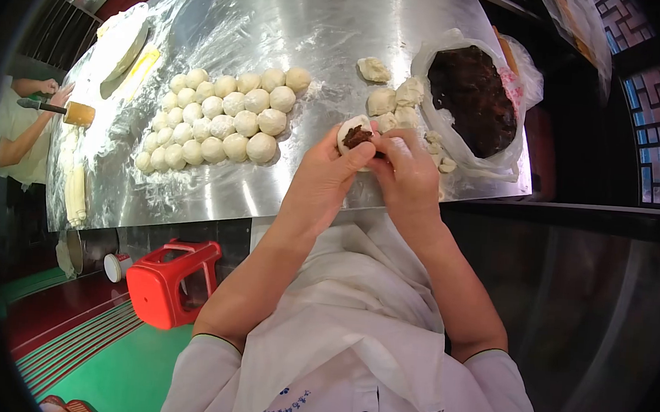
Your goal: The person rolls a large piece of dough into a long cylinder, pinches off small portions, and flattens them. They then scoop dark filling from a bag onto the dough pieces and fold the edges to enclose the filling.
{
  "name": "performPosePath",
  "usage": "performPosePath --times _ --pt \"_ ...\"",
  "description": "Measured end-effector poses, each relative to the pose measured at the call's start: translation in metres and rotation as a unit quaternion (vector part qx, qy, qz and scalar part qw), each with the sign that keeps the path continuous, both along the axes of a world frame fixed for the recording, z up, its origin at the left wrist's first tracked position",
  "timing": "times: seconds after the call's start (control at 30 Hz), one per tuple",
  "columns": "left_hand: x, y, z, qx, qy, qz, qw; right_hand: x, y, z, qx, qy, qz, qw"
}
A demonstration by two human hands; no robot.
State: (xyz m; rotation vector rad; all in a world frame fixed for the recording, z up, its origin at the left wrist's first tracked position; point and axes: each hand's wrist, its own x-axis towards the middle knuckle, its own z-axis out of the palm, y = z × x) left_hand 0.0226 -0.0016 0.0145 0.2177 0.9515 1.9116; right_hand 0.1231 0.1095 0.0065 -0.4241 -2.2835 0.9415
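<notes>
Dough wrapper (350, 123), just one, holds one lump of dark filling (358, 137).

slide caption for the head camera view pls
Left hand and right hand hold a dough piece, its dark filling showing, between dough balls in rows and a bag of dark paste.

Round white dough balls (221, 127) lie in rows on a shiny metal table (311, 44), left of irregular pale dough lumps (382, 101). Just right of these sits a translucent plastic bag (474, 164) containing dark brown filling (471, 101).
</notes>
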Motion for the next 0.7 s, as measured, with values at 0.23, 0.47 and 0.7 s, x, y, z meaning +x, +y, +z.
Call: performPosePath --times 0.23,0.47,0.7 --pt "-0.011 -0.012 -0.010 -0.006 -0.017 0.016 1.000 0.015 0.029 0.023 -0.333 -0.059 0.007 0.941" --pt "-0.019 -0.020 -0.011 -0.041 0.029 -0.007 0.999 0.074 0.151 -0.019 0.400 -0.227 -0.139 0.877" --pt "-0.008 -0.010 0.004 0.103 -0.115 -0.024 0.988 0.030 0.043 0.017 0.077 -0.075 0.102 0.989"
